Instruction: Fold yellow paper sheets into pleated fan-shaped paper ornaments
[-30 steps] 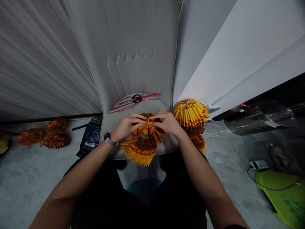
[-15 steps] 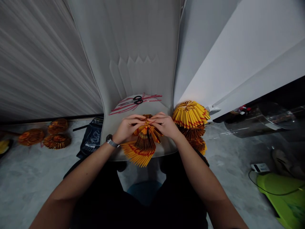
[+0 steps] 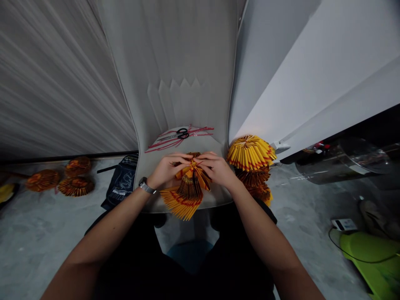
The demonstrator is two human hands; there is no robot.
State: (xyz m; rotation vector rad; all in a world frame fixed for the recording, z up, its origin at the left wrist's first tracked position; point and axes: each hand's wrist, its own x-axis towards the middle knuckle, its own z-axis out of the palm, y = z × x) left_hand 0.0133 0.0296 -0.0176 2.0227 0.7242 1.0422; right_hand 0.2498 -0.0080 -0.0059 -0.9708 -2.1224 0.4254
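A bundle of pleated yellow paper (image 3: 187, 196) with red-orange bands is pinched at its narrow waist, its lower folds fanned out over the chair's front edge. My left hand (image 3: 165, 170) closes on the waist from the left. From the opposite side, the fingers of my right hand (image 3: 218, 167) press together at the same spot, close to the left fingertips. Whether string lies under the fingertips is too small to tell. Just beyond my hands, black-handled scissors (image 3: 182, 133) rest among thin red strips (image 3: 161, 146) on the grey chair (image 3: 184, 108).
Yellow pleated paper rounds (image 3: 251, 152) are stacked right of the chair. Several more folded rounds (image 3: 76, 186) sit on the floor at left, near a dark printed bag (image 3: 120, 181). A green object (image 3: 368, 254) with a cable lies at lower right; a white wall rises at right.
The view has shifted slightly, so the surroundings appear a little lower and further right. Both hands keep their pinch on the pleated paper, with only small finger movement.
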